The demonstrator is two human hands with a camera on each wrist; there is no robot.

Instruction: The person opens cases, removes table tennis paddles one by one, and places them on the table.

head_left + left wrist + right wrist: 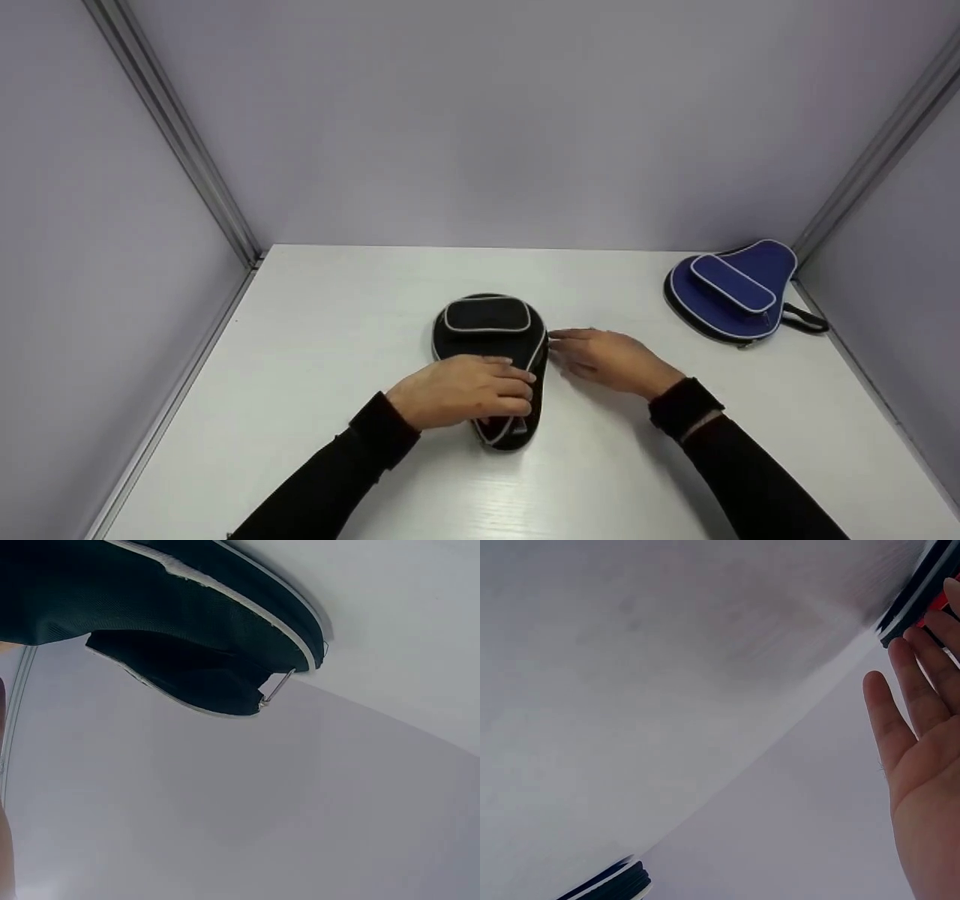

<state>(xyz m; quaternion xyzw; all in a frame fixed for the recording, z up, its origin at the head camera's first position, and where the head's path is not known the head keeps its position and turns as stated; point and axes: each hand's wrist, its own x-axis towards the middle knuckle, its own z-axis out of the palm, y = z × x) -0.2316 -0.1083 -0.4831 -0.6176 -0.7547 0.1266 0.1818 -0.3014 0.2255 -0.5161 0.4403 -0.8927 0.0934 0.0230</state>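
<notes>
Black case point(487, 343) is pointing its narrow end nearward, long axis running front-to-back; left hand point(461, 390) is gripping it; right hand point(611, 361) is touching its edge, straight-fingered.

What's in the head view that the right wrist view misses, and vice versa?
Only the head view shows the left hand over the black paddle case, its front pocket and the blue paddle case's strap. Only the right wrist view shows the palm of the right hand. Both show that hand, the black case, white tabletop, wall and apparently the blue case, just an edge in the wrist view.
</notes>
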